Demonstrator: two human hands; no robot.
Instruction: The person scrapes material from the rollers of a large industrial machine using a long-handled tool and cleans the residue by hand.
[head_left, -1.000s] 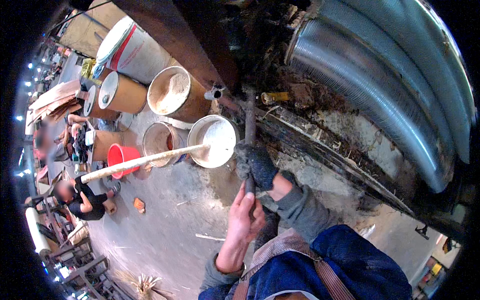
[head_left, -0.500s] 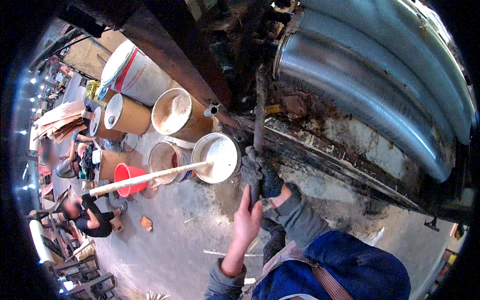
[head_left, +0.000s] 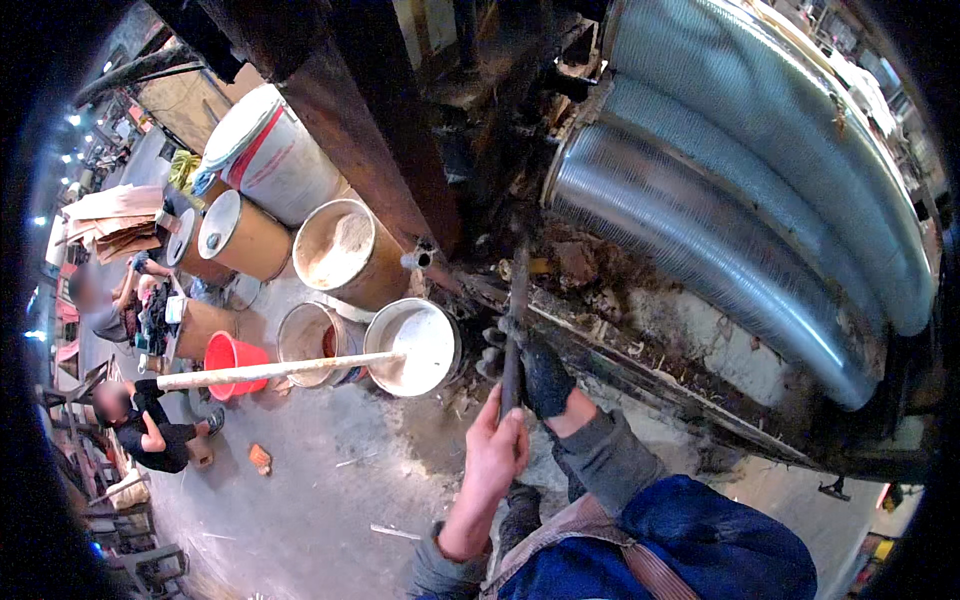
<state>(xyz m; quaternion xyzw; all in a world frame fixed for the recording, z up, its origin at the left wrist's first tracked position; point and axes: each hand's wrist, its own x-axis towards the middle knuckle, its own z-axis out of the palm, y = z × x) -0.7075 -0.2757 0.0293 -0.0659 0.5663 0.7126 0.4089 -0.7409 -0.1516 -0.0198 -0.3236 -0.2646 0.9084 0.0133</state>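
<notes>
A dark metal bar runs from the machine frame toward my body. Around its middle is my right hand in a dark work glove, fingers wrapped over the bar so that their tips show on its left side. Bare and closer to me, my left hand closes its fingers and thumb on the bar's lower end. Beyond the hands, the bar's far end meets dark, dirty machine parts; how it joins them is hard to make out. Large ribbed metal rollers lie to the right.
A white bucket with a long pale pole across its rim stands left of my hands. More drums, a white barrel and a red bucket are farther left. Two people are at the far left. A rusty beam slants overhead.
The view has shifted, so machine and buckets sit lower in the picture. Both hands stay on the bar and are nearer the machine frame; less of the bar's far part shows.
</notes>
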